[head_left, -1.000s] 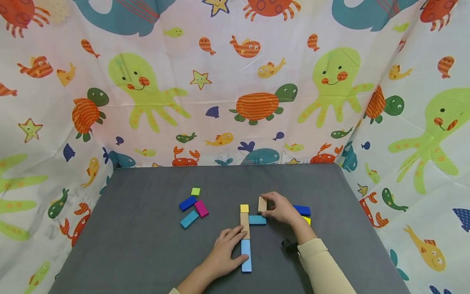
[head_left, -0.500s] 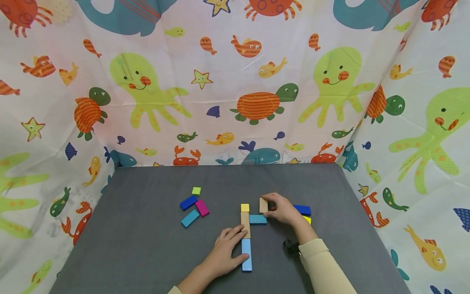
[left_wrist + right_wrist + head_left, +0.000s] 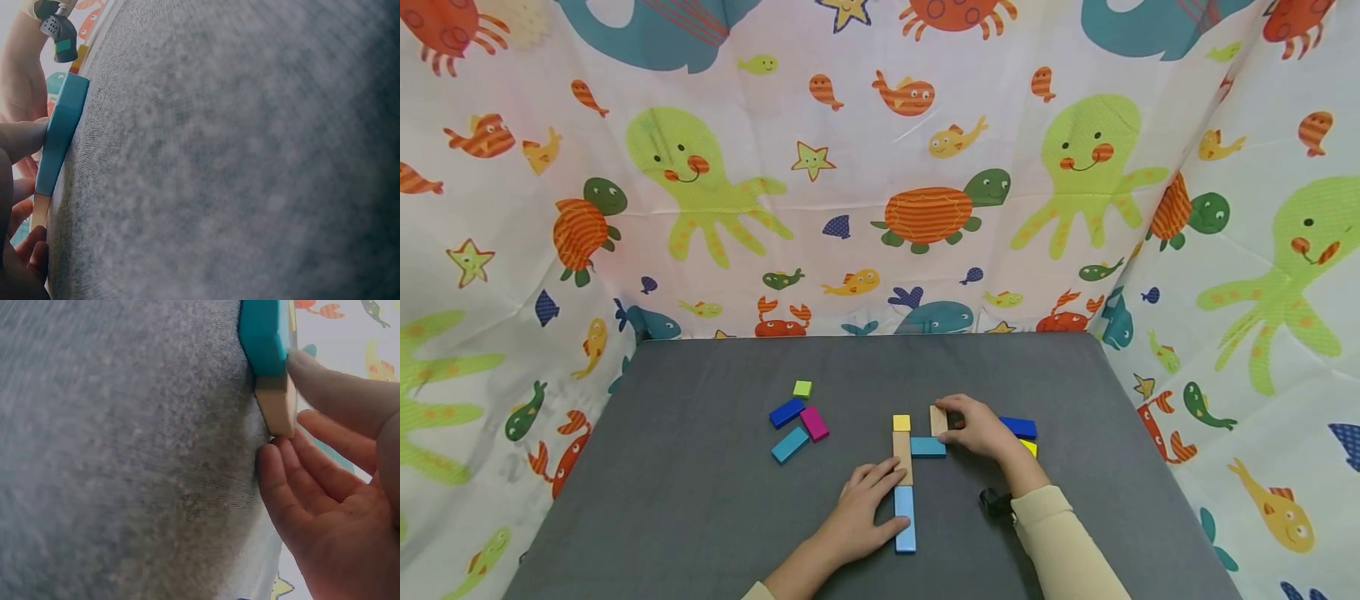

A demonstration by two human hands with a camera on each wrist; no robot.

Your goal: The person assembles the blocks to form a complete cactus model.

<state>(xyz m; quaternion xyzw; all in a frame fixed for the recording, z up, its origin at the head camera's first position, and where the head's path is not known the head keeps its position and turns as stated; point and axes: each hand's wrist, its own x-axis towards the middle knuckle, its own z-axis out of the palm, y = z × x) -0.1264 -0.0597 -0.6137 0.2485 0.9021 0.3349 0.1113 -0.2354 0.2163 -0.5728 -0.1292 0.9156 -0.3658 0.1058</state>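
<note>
In the head view, a yellow block, a long wooden block and a light blue block form a line. A teal block sticks out rightward from the wooden one. My left hand rests along the line, fingertips on the wood and thumb on the light blue block. With my right hand I pinch a small wooden block at the far side of the teal block's right end. The right wrist view shows thumb and fingertips around this small wooden block.
Left of the line lie a green block, a dark blue block, a magenta block and another teal block. Beyond my right wrist sit a blue block and a partly hidden yellow block. A patterned curtain borders the grey table.
The small wooden block in my right hand has shifted slightly and now stands in line with the teal block's right end. My left hand has stayed in place.
</note>
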